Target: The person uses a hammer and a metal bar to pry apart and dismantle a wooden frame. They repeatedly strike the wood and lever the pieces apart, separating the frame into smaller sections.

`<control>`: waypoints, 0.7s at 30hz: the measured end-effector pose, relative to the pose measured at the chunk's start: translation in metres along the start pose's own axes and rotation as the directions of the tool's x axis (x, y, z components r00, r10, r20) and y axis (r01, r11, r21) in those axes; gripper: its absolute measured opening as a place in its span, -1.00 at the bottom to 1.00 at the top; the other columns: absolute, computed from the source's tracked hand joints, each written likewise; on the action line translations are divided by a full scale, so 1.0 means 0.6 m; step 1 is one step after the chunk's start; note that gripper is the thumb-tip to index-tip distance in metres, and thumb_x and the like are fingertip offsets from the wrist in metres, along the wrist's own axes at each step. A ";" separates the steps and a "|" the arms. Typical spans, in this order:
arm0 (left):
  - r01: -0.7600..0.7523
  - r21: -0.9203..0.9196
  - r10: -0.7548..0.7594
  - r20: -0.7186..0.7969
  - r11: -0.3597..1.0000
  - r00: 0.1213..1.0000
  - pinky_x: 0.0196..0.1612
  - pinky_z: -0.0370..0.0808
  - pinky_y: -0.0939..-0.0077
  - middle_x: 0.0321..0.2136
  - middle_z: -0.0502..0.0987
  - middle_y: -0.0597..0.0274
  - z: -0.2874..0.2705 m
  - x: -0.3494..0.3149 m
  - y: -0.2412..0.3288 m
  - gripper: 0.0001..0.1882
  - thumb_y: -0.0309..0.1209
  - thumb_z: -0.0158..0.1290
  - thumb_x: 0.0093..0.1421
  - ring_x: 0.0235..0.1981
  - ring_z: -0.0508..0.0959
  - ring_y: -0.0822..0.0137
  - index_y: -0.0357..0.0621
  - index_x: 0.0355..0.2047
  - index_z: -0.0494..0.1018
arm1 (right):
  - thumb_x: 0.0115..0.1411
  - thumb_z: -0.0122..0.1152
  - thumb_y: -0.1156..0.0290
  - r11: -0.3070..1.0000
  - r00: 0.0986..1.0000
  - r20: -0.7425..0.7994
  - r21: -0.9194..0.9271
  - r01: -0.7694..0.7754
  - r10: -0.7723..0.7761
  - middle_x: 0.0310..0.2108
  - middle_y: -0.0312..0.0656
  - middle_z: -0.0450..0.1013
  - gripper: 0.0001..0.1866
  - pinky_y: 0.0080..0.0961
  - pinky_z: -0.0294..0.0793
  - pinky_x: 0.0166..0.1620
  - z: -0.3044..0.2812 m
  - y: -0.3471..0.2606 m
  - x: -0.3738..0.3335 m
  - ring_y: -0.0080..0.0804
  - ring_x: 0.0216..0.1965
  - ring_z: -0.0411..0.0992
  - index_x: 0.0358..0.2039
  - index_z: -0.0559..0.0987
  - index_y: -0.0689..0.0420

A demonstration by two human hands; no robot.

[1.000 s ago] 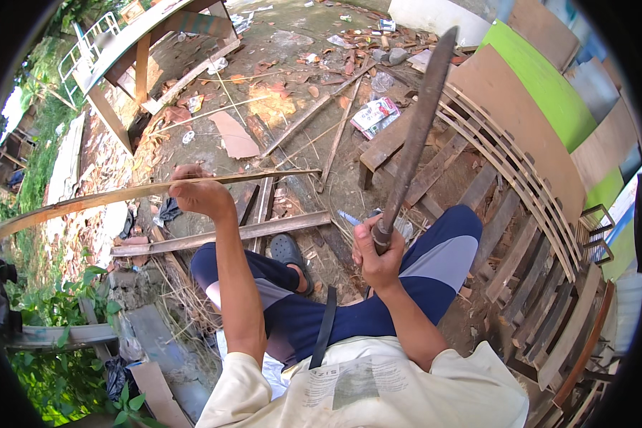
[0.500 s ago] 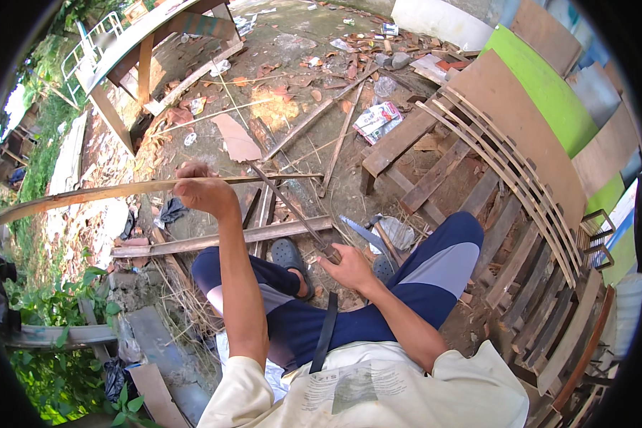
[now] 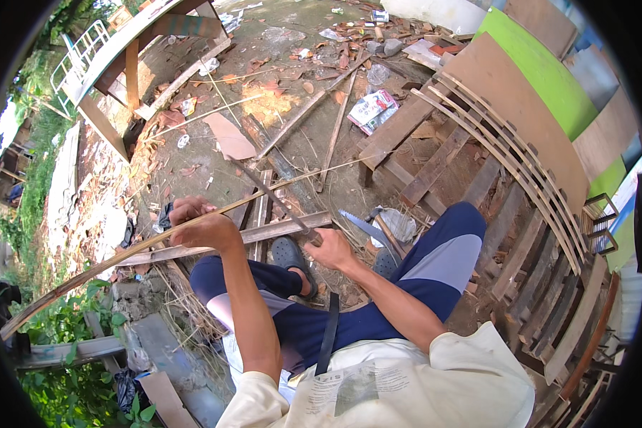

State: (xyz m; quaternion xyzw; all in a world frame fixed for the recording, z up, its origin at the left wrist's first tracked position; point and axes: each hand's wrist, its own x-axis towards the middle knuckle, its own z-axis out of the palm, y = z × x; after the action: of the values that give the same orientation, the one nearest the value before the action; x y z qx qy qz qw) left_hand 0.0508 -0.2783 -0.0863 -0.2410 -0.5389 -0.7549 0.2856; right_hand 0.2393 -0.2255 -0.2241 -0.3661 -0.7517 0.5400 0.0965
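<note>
My left hand (image 3: 204,225) is closed around a long, thin wooden strip (image 3: 107,264), which slants from the lower left up to the right. In my right hand (image 3: 328,250) is the handle of a long-bladed knife (image 3: 274,202), its dark narrow blade pointing up and left. Blade and strip cross in the picture ahead of my left hand; whether they touch I cannot tell. Beneath them a wooden plank (image 3: 292,223) lies on the ground by my shoe. Between my feet and knees are a blue-bladed handsaw (image 3: 362,225) and a hammer (image 3: 389,235).
Wooden slats form a low frame (image 3: 449,153) at the right, with thin curved strips (image 3: 510,153) on it. A table (image 3: 132,68) stands at the far left. Boards, a flat brown piece (image 3: 228,137), printed packaging (image 3: 373,110) and leaves litter the ground. Plants grow at left.
The strip has tilted, its left end dropping and its right end rising, and its narrow edge now shows. My left hand has lowered slightly; the knife has shifted left and up with my right hand.
</note>
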 end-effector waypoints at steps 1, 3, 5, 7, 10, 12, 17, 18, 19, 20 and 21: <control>0.000 -0.015 0.000 -0.008 1.000 1.000 -0.63 0.14 0.64 -0.67 0.09 0.33 0.001 -0.001 0.000 -0.21 0.45 -0.56 0.19 -0.68 0.10 0.48 -0.08 -0.63 0.03 | 0.00 0.22 0.17 0.997 0.997 0.000 0.018 0.076 -0.076 -0.61 0.09 0.47 -0.67 -0.12 0.45 -0.34 -0.001 -0.027 -0.009 0.11 -0.47 0.50 -0.47 0.56 0.24; 0.000 -0.044 -0.001 -0.027 0.999 1.000 -0.64 0.12 0.64 -0.69 0.07 0.33 0.000 0.000 -0.004 -0.21 0.45 -0.59 0.19 -0.68 0.08 0.48 -0.08 -0.63 0.03 | -0.01 0.22 0.17 0.986 0.987 -0.047 0.071 0.154 -0.151 -0.62 0.11 0.46 -0.67 -0.12 0.45 -0.34 0.009 -0.025 -0.008 0.10 -0.48 0.50 -0.46 0.57 0.23; 0.006 -0.052 -0.007 -0.008 0.999 1.000 -0.64 0.10 0.64 -0.69 0.05 0.35 -0.001 -0.001 0.001 -0.20 0.48 -0.59 0.16 -0.69 0.06 0.48 -0.06 -0.63 0.02 | -0.01 0.22 0.18 0.994 0.994 -0.077 0.067 0.082 -0.076 -0.61 0.11 0.47 -0.68 -0.12 0.45 -0.33 0.029 0.021 0.022 0.08 -0.47 0.51 -0.46 0.58 0.23; 0.024 -0.104 -0.022 0.017 0.994 1.000 -0.64 0.09 0.65 -0.70 0.04 0.36 -0.004 -0.001 -0.001 -0.20 0.50 -0.57 0.14 -0.69 0.05 0.48 -0.05 -0.64 0.01 | 0.00 0.22 0.18 0.987 0.985 -0.053 0.004 -0.162 0.162 -0.56 0.14 0.50 -0.67 -0.12 0.49 -0.28 0.034 0.098 0.060 0.06 -0.43 0.54 -0.44 0.60 0.23; 0.055 -0.207 -0.043 0.066 0.977 0.997 -0.65 0.06 0.66 -0.69 0.01 0.39 -0.031 0.001 -0.009 -0.17 0.57 -0.48 0.05 -0.69 0.03 0.50 -0.03 -0.64 0.02 | 0.00 0.22 0.14 0.963 0.964 0.024 -0.048 -0.264 0.266 -0.50 0.17 0.51 -0.59 -0.13 0.49 -0.24 0.021 0.127 0.062 0.00 -0.41 0.55 -0.32 0.60 0.26; 0.114 -0.265 -0.085 0.118 0.958 0.989 -0.65 0.06 0.66 -0.69 0.00 0.39 -0.040 0.000 -0.008 -0.16 0.59 -0.45 0.03 -0.69 0.03 0.50 -0.02 -0.64 0.02 | -0.01 0.24 0.14 0.994 0.995 -0.008 -0.035 -0.100 0.100 -0.51 0.18 0.50 -0.59 -0.11 0.48 -0.25 0.017 0.080 0.035 0.06 -0.40 0.54 -0.33 0.60 0.26; 0.334 -0.499 -0.281 0.180 0.800 0.943 -0.71 0.02 0.66 -0.74 0.03 0.39 -0.037 0.007 0.000 -0.11 0.67 -0.39 -0.08 -0.74 0.05 0.53 -0.03 -0.60 0.05 | -0.04 0.29 0.17 0.988 0.990 0.022 -0.061 0.143 -0.142 -0.57 0.14 0.47 -0.63 -0.11 0.46 -0.32 -0.005 0.018 -0.004 0.13 -0.43 0.51 -0.32 0.61 0.18; 0.336 -0.494 -0.283 0.181 0.802 0.942 -0.74 -0.01 0.65 -0.76 0.06 0.38 -0.041 0.010 -0.002 -0.08 0.69 -0.37 -0.11 -0.78 0.04 0.54 -0.04 -0.57 0.08 | -0.04 0.29 0.17 0.987 0.992 0.013 -0.096 0.125 -0.124 -0.55 0.11 0.50 -0.64 -0.12 0.47 -0.31 0.001 0.033 -0.001 0.11 -0.42 0.51 -0.29 0.63 0.14; 0.334 -0.505 -0.272 0.194 0.796 0.942 -0.75 0.00 0.66 -0.76 0.07 0.38 -0.043 0.013 -0.003 -0.08 0.69 -0.37 -0.10 -0.78 0.04 0.54 -0.05 -0.57 0.10 | -0.03 0.29 0.17 0.991 0.995 -0.014 -0.093 0.101 -0.103 -0.55 0.10 0.50 -0.65 -0.13 0.48 -0.31 0.004 0.045 0.001 0.11 -0.42 0.52 -0.29 0.62 0.15; 0.332 -0.517 -0.261 0.206 0.789 0.943 -0.75 0.00 0.66 -0.76 0.07 0.37 -0.046 0.016 -0.004 -0.08 0.69 -0.37 -0.09 -0.79 0.04 0.53 -0.05 -0.56 0.11 | -0.03 0.30 0.17 0.993 0.996 -0.040 -0.089 0.077 -0.081 -0.54 0.09 0.51 -0.65 -0.14 0.48 -0.31 0.006 0.056 0.003 0.10 -0.42 0.52 -0.30 0.62 0.15; 0.330 -0.528 -0.250 0.219 0.783 0.943 -0.75 0.00 0.67 -0.76 0.08 0.37 -0.049 0.019 -0.004 -0.08 0.69 -0.37 -0.08 -0.80 0.05 0.53 -0.06 -0.56 0.13 | -0.03 0.30 0.17 0.995 0.996 -0.066 -0.085 0.054 -0.059 -0.54 0.08 0.51 -0.65 -0.15 0.49 -0.31 0.007 0.068 0.002 0.10 -0.42 0.52 -0.30 0.62 0.15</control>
State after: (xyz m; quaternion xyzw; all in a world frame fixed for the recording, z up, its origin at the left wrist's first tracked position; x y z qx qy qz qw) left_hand 0.0392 -0.3078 -0.0890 -0.2789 -0.3440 -0.8954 0.0457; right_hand 0.2543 -0.2218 -0.2622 -0.3665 -0.7798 0.4927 0.1220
